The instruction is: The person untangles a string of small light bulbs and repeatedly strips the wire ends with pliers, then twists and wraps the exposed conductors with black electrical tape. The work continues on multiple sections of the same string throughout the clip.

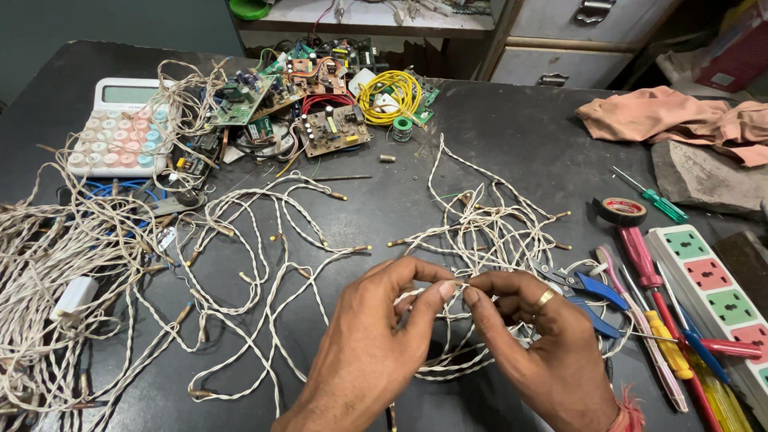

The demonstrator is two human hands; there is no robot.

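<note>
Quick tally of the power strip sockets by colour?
On the power strip, four sockets show before the frame edge cuts it off:
Green sockets: 2
Pink sockets: 2
Total: 4

This is an electronics repair workshop. The dark workbench (512, 136) is littered with bare circuit boards (334, 130), a coil of yellow wire (390, 94), a small spool of solder (402, 128), screwdrivers (650, 276), blue-handled pliers (588, 290), a roll of tape (622, 211) and a power strip (712, 292). Metal drawers (576, 40) stand behind it.
</note>
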